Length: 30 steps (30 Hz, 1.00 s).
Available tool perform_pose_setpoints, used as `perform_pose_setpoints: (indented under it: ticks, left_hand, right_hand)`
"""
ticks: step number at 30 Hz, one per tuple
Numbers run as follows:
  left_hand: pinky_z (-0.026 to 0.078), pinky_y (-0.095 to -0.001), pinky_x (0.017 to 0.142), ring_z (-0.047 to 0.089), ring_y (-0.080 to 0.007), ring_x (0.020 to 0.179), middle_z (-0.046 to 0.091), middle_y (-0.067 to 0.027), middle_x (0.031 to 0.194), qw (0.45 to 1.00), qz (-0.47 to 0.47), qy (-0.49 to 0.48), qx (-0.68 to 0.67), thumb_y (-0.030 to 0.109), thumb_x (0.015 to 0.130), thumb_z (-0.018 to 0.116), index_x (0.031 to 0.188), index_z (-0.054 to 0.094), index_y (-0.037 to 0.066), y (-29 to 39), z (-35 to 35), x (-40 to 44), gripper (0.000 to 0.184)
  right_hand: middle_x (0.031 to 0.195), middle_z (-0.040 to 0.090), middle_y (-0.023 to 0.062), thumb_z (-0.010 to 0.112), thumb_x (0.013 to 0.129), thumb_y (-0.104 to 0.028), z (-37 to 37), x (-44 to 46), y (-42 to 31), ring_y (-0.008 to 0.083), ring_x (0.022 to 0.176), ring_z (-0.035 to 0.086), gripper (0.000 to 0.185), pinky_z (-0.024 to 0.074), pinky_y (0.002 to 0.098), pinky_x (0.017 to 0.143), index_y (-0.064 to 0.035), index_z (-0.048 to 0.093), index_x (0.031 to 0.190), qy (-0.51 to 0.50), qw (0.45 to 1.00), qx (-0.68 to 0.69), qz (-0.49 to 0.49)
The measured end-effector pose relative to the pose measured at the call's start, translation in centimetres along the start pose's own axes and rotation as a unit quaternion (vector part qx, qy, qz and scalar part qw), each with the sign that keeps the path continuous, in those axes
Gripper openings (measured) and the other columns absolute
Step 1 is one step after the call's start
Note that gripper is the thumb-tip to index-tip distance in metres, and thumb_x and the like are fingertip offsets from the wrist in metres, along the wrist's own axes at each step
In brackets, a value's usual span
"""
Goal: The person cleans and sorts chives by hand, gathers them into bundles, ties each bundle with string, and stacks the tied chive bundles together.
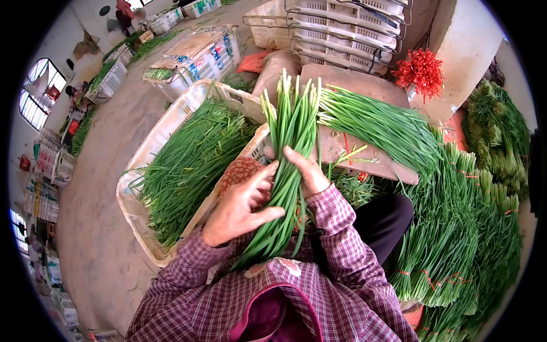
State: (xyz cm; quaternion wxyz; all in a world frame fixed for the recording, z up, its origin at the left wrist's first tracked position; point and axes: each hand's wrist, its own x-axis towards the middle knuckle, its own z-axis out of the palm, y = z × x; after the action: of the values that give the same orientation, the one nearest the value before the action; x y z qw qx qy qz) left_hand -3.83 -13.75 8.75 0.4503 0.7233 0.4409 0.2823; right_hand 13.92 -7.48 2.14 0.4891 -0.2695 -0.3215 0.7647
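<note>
A bunch of garlic chives [292, 122] stands slanted in front of my chest, pale cut ends up and green leaves hanging toward my lap. My right hand [307, 174] is closed around its middle, thumb on the near side. My left hand [242, 208] is beside the bunch on the left, fingers apart, with the thumb stretched out over the leaves. On a brown board [393, 162] just beyond lie more loose chives [376, 119]. To the left, a white plastic crate [132, 214] holds a heap of loose chives [191, 159].
Tied chive bundles [439, 228] are piled on my right, with more behind them [496, 137]. Red ties [420, 74] hang by the wall corner. Stacked white crates [345, 37] stand ahead, and a taped box [199, 54] sits on the floor [94, 199].
</note>
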Motion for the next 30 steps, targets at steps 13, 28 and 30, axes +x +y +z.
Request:
perform_pose_setpoints:
  ticks: [13, 28, 30]
  left_hand:
    - [0.048, -0.0356, 0.093, 0.060, -0.0210, 0.108, 0.060, -0.0141, 0.121, 0.958, 0.067, 0.088, -0.266, 0.027, 0.099, 0.050, 0.133, 0.046, -0.005, -0.8, -5.2, 5.3, 0.047]
    - [0.055, -0.0423, 0.089, 0.064, -0.0299, 0.103, 0.061, -0.0170, 0.114, 0.875, 0.036, -0.006, -0.484, 0.029, 0.093, 0.059, 0.141, 0.037, -0.001, -0.7, -5.8, 8.4, 0.061]
    - [0.059, -0.0368, 0.076, 0.068, -0.0237, 0.085, 0.062, -0.0084, 0.093, 0.887, 0.038, -0.006, -0.461, 0.023, 0.092, 0.059, 0.144, 0.034, 0.000, 0.8, -6.1, 8.8, 0.062]
  right_hand:
    - [0.117, 0.061, 0.0179, 0.059, 0.092, -0.039, 0.3, -0.6, 0.1, 0.0268, 0.089, 0.066, 0.058, 0.0558, 0.0368, 0.075, 0.0016, 0.048, 0.132, -0.185, 0.982, 0.030, 0.024]
    - [0.127, 0.057, 0.0203, 0.060, 0.093, -0.040, 2.6, -1.4, -0.1, 0.0315, 0.112, 0.060, 0.065, 0.0515, 0.0425, 0.093, 0.0003, 0.039, 0.139, -0.269, 0.954, -0.039, 0.129]
    - [0.121, 0.060, 0.0116, 0.061, 0.094, -0.036, 1.8, -0.7, 0.6, 0.0211, 0.110, 0.058, 0.056, 0.0463, 0.0355, 0.096, 0.0009, 0.047, 0.134, -0.256, 0.956, -0.111, 0.086]
